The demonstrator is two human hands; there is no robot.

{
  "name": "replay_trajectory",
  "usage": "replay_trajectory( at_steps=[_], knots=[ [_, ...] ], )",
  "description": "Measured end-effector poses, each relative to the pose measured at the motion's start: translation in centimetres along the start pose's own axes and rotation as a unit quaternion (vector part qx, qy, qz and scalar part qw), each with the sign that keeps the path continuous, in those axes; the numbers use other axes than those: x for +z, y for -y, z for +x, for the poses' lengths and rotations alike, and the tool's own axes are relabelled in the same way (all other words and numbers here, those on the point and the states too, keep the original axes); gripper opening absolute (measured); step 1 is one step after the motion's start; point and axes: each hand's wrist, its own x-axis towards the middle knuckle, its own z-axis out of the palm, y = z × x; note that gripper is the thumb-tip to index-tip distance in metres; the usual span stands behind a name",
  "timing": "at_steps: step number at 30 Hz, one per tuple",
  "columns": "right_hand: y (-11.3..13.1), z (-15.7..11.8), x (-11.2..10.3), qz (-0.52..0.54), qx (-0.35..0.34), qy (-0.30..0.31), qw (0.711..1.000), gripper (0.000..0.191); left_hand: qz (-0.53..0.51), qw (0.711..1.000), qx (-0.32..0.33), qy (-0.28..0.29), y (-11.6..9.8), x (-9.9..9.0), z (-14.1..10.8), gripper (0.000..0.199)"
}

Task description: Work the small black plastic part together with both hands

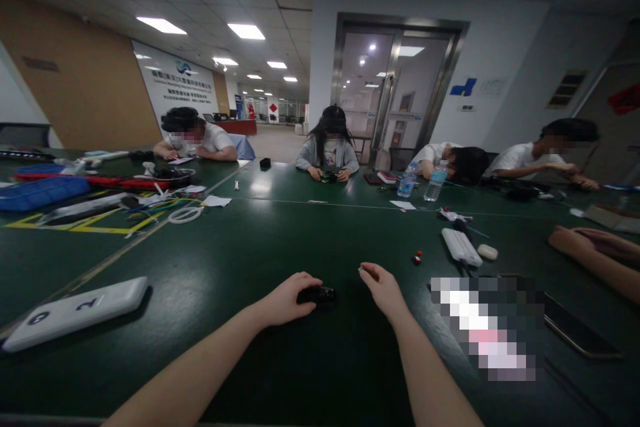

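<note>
My left hand is closed around a small, dark, rounded object low over the green table, thumb on the near side and fingers on the far side. Pale marks show at the object's right end; its kind is unclear. To the right, apart from it, my right hand has thumb and forefinger drawn together. A tiny pale bit shows at those fingertips, too small to name. The remaining fingers of this hand are tucked out of sight.
A long white device lies left on the green table. Rightward are a small red item, a white power bank, an earbud case and a phone. Two bottles stand farther back. Several people sit around.
</note>
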Motion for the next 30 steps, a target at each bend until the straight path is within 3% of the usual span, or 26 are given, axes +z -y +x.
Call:
replay_trajectory(
  at_steps=[16, 27, 30],
  knots=[
    [0.8, -0.5, -0.2, -0.005, 0.023, 0.007, 1.0, 0.036, -0.004, 1.0, -0.007, 0.006, 0.1, -0.1, -0.1, 0.047],
    [3.0, -2.0, 0.6, -0.051, -0.045, -0.037, 0.997, 0.036, -0.004, 1.0, 0.01, -0.002, 0.3, 0.0, 0.0, 0.046],
    [3.8, -2.6, 1.0, -0.062, -0.103, 0.005, 0.993, 0.031, 0.002, 1.0, 0.016, -0.006, 0.3, 0.0, 0.1, 0.045]
  ],
)
